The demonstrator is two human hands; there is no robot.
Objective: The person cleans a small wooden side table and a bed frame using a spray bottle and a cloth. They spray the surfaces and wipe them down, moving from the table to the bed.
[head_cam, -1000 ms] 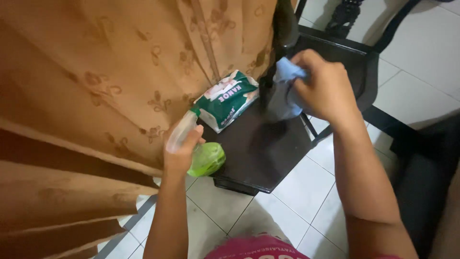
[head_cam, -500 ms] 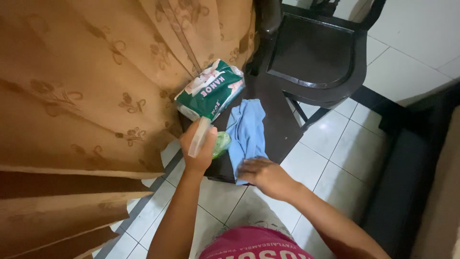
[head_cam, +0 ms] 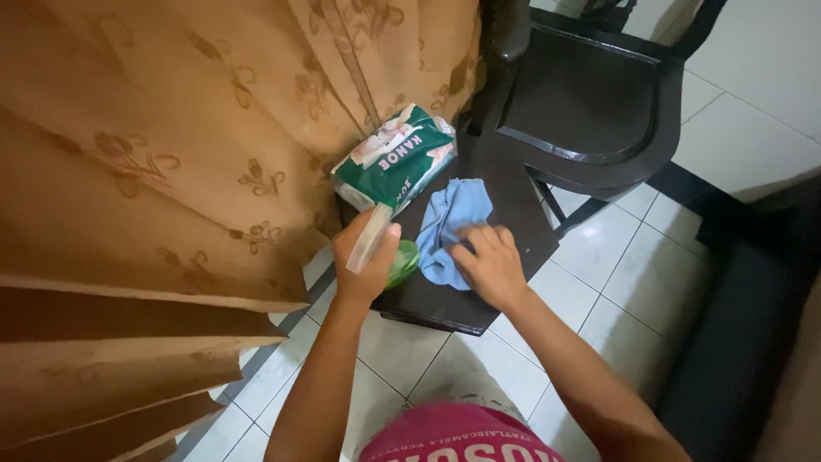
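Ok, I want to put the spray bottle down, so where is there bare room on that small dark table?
The small dark table is bare along its right side, between the blue cloth and the chair. The near edge is crowded by the left hand with the spray bottle and the right hand on the cloth; the green packet fills the far left corner.

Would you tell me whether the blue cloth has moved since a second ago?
Yes. The blue cloth went from up by the chair down onto the dark table, beside the green packet, under the right hand.
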